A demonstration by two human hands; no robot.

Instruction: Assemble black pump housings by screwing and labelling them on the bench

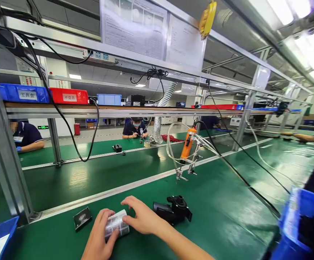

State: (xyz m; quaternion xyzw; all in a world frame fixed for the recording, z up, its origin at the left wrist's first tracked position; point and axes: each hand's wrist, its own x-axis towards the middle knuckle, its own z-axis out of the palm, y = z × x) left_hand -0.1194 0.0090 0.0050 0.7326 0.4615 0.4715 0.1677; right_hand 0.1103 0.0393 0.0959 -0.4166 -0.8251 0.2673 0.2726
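My left hand (100, 234) is wrapped round a roll of white, shiny labels (117, 224), thumb in front and fingers behind. My right hand (143, 216) is at the roll's right end, fingers and thumb apart; the thumb tip overlaps the roll's edge, and whether it presses on it I cannot tell. Just beyond my right wrist lies a black plastic device (173, 209) with a tubular body and a round fitting on top. A small dark rectangular block (82, 219) with a pale smudge lies left of my left hand.
An orange electric screwdriver (188, 143) hangs above the green bench (216, 202) amid cables. A blue bin (292, 231) with dark contents stands at right, a blue tray (0, 238) with papers at left. A metal post (8, 137) rises at left. People work across the bench.
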